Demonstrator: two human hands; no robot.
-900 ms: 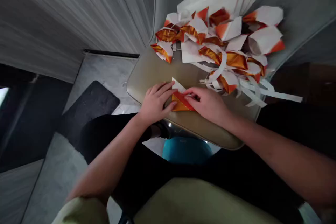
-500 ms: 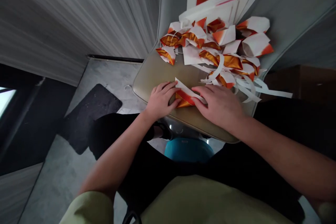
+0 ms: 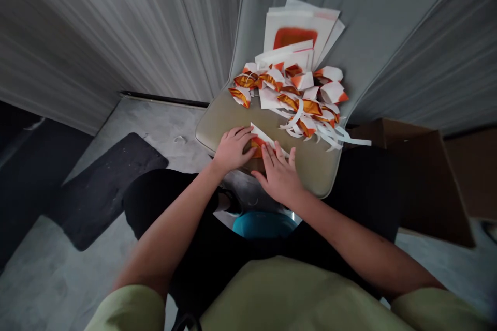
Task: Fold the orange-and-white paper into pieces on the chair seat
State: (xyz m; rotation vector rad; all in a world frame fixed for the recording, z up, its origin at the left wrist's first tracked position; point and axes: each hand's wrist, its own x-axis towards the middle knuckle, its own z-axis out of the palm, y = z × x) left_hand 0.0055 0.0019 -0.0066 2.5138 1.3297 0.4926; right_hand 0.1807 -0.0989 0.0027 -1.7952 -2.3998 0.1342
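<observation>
A folded paper (image 3: 257, 140), white with red-orange and shiny gold areas, lies near the front edge of the chair seat (image 3: 316, 170). My left hand (image 3: 233, 149) holds its left end against the seat, fingers over the upper side and thumb lower down. Spread flat, my right hand (image 3: 281, 176) rests its fingertips on the paper's right part and covers some of it. Behind both hands is a pile of folded paper pieces (image 3: 310, 107) in white, orange and gold, with white paper strips (image 3: 328, 133) at its right.
Flat paper sheets (image 3: 330, 18) with a red-orange print lean on the chair's backrest (image 3: 361, 26). An open cardboard box (image 3: 423, 181) stands to the right. On the floor are a dark mat (image 3: 112, 186) at left and a blue object (image 3: 264, 225) between my legs.
My right hand has gone from pinching the paper's right end to lying flat and spread, further left and lower. The left hand keeps its hold. The view has shifted and shows more backrest.
</observation>
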